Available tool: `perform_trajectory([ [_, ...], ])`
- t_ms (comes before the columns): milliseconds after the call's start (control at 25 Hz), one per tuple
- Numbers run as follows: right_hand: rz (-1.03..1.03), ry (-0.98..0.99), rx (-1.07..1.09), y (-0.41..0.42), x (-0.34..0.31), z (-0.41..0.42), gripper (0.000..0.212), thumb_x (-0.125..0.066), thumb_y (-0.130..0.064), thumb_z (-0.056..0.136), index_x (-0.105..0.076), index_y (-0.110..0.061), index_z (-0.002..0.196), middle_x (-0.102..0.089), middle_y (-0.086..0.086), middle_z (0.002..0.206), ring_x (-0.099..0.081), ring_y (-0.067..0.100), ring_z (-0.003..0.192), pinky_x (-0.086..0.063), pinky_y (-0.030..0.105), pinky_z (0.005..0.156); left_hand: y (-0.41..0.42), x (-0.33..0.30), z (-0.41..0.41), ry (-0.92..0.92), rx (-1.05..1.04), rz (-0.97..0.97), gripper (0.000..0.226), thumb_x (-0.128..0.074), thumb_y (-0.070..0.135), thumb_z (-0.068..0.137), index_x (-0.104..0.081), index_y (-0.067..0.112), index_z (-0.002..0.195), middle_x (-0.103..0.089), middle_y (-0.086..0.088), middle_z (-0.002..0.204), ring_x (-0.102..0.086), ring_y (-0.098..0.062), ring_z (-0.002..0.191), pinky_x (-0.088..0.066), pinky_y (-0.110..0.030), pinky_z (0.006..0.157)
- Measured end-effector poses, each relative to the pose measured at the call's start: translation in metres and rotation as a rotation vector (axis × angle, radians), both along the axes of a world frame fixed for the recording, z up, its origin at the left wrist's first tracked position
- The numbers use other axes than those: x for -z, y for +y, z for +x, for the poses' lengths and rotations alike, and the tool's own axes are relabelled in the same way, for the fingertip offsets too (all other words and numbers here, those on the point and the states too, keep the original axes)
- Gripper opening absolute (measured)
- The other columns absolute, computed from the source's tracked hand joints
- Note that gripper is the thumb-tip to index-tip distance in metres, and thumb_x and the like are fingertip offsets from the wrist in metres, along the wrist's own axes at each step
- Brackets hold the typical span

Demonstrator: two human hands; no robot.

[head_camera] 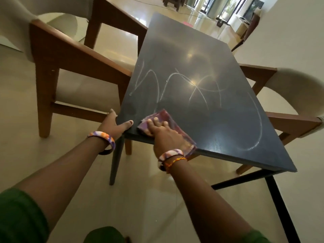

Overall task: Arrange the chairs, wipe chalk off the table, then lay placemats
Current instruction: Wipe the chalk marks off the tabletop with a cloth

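A dark rectangular table (184, 42) runs away from me, with white chalk scribbles (198, 86) across its near half. My right hand (164, 134) presses flat on a purple cloth (166, 118) at the table's near left corner. My left hand (116, 126) grips that corner's edge, thumb on top and fingers underneath. A wooden chair with cream upholstery (70, 55) stands at the table's left side. A second such chair (294, 106) stands at the right side.
The floor (143, 204) is glossy beige tile. A pale wall (289, 37) runs close along the right. Another wooden chair frame (112, 18) stands at the far left of the table. Distant furniture and bright windows lie at the back.
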State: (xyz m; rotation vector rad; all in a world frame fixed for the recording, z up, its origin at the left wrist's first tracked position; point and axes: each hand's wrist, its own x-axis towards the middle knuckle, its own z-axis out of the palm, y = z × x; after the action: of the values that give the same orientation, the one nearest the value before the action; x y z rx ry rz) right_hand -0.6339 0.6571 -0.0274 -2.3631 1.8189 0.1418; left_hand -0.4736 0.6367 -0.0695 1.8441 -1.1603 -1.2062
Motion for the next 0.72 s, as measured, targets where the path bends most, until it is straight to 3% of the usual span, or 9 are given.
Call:
perform_trajectory([
  [80, 0.018, -0.03, -0.15, 0.007, -0.002, 0.018, 0.059, -0.039, -0.011, 0.096, -0.02, -0.033, 0.148, -0.014, -0.006, 0.157, -0.017, 0.025, 0.143, -0.034, 0.053, 0.107, -0.003, 0.001, -0.011, 0.048, -0.166, 0.044, 0.059, -0.04, 0.04, 0.097, -0.03, 0.004, 0.142, -0.037, -0.017, 0.145, -0.038, -0.033, 0.131, -0.032, -0.042, 0.104],
  [120, 0.026, -0.026, -0.2, 0.009, 0.001, 0.015, 0.059, -0.038, -0.011, 0.096, -0.02, -0.035, 0.147, -0.015, -0.007, 0.157, -0.016, 0.024, 0.144, -0.035, 0.051, 0.107, -0.011, -0.002, -0.013, 0.05, -0.23, 0.114, 0.06, -0.031, 0.046, 0.098, -0.039, 0.001, 0.136, -0.043, -0.02, 0.14, -0.042, -0.035, 0.127, -0.033, -0.042, 0.103],
  [240, 0.041, 0.016, -0.24, 0.001, 0.001, -0.009, 0.058, -0.039, -0.014, 0.098, -0.02, -0.039, 0.147, -0.017, -0.01, 0.156, -0.02, 0.022, 0.143, -0.04, 0.046, 0.104, -0.04, -0.014, -0.012, -0.032, -0.222, 0.332, 0.071, -0.012, 0.052, 0.097, -0.037, -0.001, 0.137, -0.038, -0.021, 0.143, -0.036, -0.035, 0.132, -0.024, -0.043, 0.108],
  [520, -0.007, 0.145, -0.03, -0.125, -0.011, 0.001, 0.048, -0.036, -0.025, 0.101, -0.025, -0.036, 0.146, -0.029, -0.005, 0.153, -0.037, 0.027, 0.135, -0.036, 0.044, 0.103, -0.058, 0.0, -0.018, -0.179, -0.212, 0.262, 0.069, -0.009, 0.05, 0.098, -0.044, -0.003, 0.127, -0.055, -0.019, 0.111, -0.053, -0.032, 0.104, -0.039, -0.04, 0.088],
  [600, -0.014, 0.137, -0.059, -0.114, -0.009, 0.003, 0.05, -0.036, -0.021, 0.101, -0.022, -0.034, 0.148, -0.024, -0.005, 0.155, -0.034, 0.028, 0.136, -0.038, 0.045, 0.102, -0.058, -0.002, -0.017, -0.173, -0.215, 0.252, 0.068, -0.009, 0.048, 0.098, -0.044, -0.003, 0.126, -0.053, -0.017, 0.102, -0.053, -0.031, 0.1, -0.039, -0.038, 0.084],
  [720, 0.006, 0.078, -0.201, -0.046, -0.001, -0.006, 0.057, -0.036, -0.016, 0.099, -0.014, -0.035, 0.148, -0.012, -0.008, 0.158, -0.02, 0.023, 0.143, -0.039, 0.044, 0.104, -0.057, -0.003, -0.018, -0.158, -0.198, 0.25, 0.068, -0.009, 0.048, 0.098, -0.045, -0.003, 0.126, -0.056, -0.02, 0.112, -0.054, -0.033, 0.109, -0.04, -0.04, 0.088],
])
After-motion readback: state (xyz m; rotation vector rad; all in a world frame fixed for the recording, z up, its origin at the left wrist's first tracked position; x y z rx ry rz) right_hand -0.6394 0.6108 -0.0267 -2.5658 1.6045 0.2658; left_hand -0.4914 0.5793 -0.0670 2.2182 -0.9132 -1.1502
